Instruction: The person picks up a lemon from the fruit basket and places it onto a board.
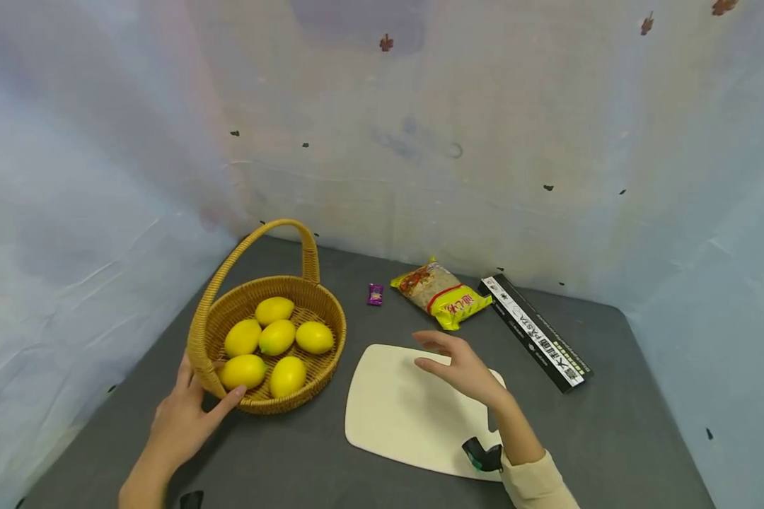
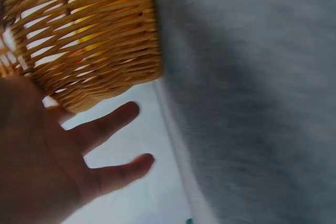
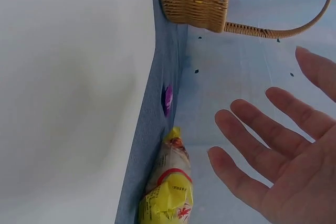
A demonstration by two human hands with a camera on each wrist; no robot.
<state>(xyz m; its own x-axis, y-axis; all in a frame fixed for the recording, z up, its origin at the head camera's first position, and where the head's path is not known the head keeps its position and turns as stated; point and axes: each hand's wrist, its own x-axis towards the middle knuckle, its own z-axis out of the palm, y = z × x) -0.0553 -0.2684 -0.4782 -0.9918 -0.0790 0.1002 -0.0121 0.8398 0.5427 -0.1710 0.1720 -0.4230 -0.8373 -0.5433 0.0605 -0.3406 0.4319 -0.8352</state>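
A round wicker basket with a tall arched handle holds several yellow lemons. My left hand grips its near left side by the base of the handle, thumb along the rim. In the left wrist view, two fingers of that hand stretch out straight past the woven wall of the basket; its other fingers are partly hidden. Over a cream cutting board hovers my right hand, fingers relaxed and spread, nothing in it. The right wrist view shows the same bare palm.
Behind the board lie a small purple packet and a yellow-ended bag of dry pasta. A long black pasta box lies slantwise at the right. Pale sheeting encloses the grey table at the back and sides.
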